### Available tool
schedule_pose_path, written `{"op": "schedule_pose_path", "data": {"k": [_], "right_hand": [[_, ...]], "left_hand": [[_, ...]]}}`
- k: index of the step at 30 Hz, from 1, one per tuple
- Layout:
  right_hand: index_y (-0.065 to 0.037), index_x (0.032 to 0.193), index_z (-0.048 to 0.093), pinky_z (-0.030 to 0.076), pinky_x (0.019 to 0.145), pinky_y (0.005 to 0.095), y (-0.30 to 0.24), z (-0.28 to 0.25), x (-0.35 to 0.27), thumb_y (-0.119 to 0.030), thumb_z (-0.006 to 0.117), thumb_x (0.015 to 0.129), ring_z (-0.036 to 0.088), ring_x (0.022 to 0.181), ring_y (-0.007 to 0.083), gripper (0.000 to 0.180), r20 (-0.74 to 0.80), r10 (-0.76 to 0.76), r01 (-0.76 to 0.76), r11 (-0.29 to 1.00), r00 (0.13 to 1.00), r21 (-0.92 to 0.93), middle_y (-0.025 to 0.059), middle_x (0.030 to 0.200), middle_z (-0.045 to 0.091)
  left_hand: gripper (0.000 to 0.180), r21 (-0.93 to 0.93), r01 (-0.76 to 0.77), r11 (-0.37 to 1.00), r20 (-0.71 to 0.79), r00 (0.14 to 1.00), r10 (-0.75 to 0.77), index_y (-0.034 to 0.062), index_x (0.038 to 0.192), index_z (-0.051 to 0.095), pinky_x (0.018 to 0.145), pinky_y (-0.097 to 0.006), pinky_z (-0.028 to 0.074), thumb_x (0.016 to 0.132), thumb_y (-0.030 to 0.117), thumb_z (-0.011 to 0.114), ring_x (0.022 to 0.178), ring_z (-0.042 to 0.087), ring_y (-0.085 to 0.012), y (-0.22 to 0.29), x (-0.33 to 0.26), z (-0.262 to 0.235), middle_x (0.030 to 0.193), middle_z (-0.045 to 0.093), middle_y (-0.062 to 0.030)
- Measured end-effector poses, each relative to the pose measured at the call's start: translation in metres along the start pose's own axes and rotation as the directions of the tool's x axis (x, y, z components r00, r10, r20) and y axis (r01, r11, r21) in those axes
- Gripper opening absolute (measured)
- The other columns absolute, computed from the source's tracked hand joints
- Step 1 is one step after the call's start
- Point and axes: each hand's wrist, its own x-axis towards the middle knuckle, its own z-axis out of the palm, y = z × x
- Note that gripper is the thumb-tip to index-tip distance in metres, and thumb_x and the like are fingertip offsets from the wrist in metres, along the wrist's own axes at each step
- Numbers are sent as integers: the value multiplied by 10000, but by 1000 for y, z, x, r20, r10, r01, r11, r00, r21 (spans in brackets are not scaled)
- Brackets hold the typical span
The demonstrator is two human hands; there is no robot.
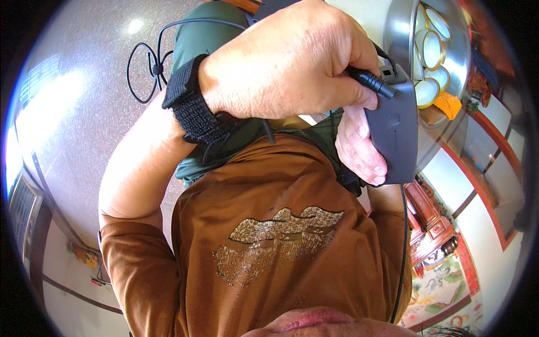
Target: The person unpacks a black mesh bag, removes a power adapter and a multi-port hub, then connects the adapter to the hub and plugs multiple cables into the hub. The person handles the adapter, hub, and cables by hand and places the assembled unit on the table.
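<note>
My left hand (286, 62) fills the upper middle of the view, with a black fabric strap (191, 106) around its wrist. Its fingers are closed on a black cable plug (373, 83), which meets the top edge of a flat dark grey box-shaped device (396, 135). My right hand (359, 149) grips that device from below and behind; only its fingers show against the left side. Whether the plug is fully seated I cannot tell. A thin black cable (403, 247) hangs down from the device.
My brown shirt (269, 196) with a glittery print fills the lower middle. A looped black cable (143, 73) lies on the speckled floor at upper left. At upper right a metal bowl (401, 28) holds several gold-rimmed white cups (431, 49). Red wooden furniture (429, 219) stands right.
</note>
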Motion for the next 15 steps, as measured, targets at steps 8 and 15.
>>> {"op": "schedule_pose_path", "data": {"k": [8, 15], "right_hand": [[111, 1082, 585, 569, 668, 347, -5, 14, -6, -717, 681, 761, 692, 757, 310, 893, -165, -25, 17, 998, 986, -53, 231, 913, 676], [78, 1277, 424, 561, 594, 361, 18, 34, 0, -733, 631, 792, 681, 713, 317, 968, -371, -300, 295, 953, 879, -72, 239, 859, 650]], "left_hand": [[163, 37, -86, 996, -23, 996, 87, -70, 862, 659, 637, -376, 497, 702, -53, 685, 718, 643, -322, -25, 8, 6, 785, 647, -184], [183, 138, 50, 989, -67, 997, -41, -68, 871, 660, 652, -376, 510, 691, -61, 697, 727, 653, -319, -12, -1, 4, 792, 656, -180]]}}
